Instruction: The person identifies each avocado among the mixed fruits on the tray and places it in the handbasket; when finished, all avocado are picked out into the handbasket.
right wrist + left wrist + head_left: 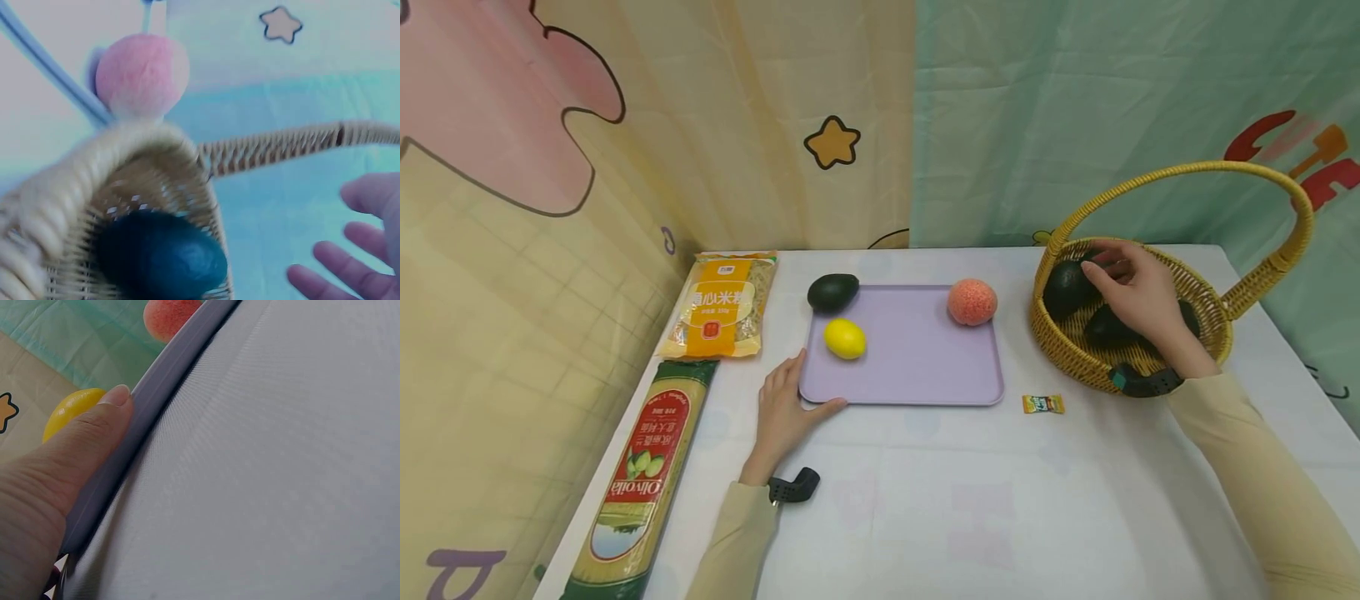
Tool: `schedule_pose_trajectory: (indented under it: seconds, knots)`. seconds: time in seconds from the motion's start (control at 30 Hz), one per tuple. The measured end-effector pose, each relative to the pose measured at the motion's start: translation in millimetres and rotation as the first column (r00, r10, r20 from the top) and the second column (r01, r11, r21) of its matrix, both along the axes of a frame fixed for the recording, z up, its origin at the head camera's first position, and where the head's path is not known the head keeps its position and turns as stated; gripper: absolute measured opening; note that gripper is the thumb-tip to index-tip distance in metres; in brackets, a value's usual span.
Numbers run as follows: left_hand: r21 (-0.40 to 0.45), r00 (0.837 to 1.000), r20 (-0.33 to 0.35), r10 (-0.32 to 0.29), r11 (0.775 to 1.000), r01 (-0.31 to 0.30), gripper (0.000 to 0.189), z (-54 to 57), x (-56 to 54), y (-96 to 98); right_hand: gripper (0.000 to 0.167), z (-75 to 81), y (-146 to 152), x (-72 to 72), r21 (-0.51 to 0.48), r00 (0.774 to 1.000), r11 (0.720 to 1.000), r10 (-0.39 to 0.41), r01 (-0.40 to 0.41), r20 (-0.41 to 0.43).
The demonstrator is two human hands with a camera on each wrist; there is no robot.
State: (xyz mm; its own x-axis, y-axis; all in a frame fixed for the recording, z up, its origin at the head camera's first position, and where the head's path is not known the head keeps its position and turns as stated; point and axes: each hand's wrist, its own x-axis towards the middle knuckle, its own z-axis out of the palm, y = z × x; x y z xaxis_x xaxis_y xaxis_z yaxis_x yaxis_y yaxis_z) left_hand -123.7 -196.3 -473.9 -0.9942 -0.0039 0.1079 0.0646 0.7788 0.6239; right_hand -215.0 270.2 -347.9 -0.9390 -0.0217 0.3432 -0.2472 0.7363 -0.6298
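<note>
My left hand rests at the near left corner of a lilac tray, fingers along its left side and thumb on the near rim. On the tray lie a yellow lemon and a pinkish peach; an avocado overlaps its far left corner. Over a wicker basket reaches my right hand, its fingertips beside a dark avocado. The right wrist view has those fingers spread, nothing between them, apart from the avocado. Another dark fruit lies under the hand.
The basket's tall handle arches over its opening. A small wrapped candy lies between tray and basket. At the left edge are a pasta bag and a long spaghetti pack. Curtains hang behind the white table.
</note>
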Motion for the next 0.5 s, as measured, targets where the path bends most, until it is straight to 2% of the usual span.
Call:
schedule_pose_trajectory:
  seconds: [0.1,0.17,0.33,0.5]
  knots:
    - [0.001,1.000,-0.001,0.000,1.000,0.000,0.106,0.2,0.6,-0.2,0.042,3.1,-7,6.9,-0.073,0.993,0.997,-0.025,0.016,-0.117]
    - [0.002,1.000,-0.001,-0.002,1.000,0.002,0.106,-0.4,0.5,-0.4,0.036,4.1,-12,10.7,-0.120,0.978,0.993,-0.036,0.011,-0.206]
    - [0.001,1.000,-0.008,-0.004,1.000,0.004,0.105,-0.9,-0.1,-0.5,0.028,8.4,-27,20.2,-0.190,0.913,0.981,-0.041,-0.041,-0.405]
    - [0.000,1.000,-0.007,-0.004,1.000,0.004,0.105,-2.0,-0.9,-0.4,0.025,27.0,-53,37.9,-0.210,0.854,0.969,0.001,-0.129,-0.520]
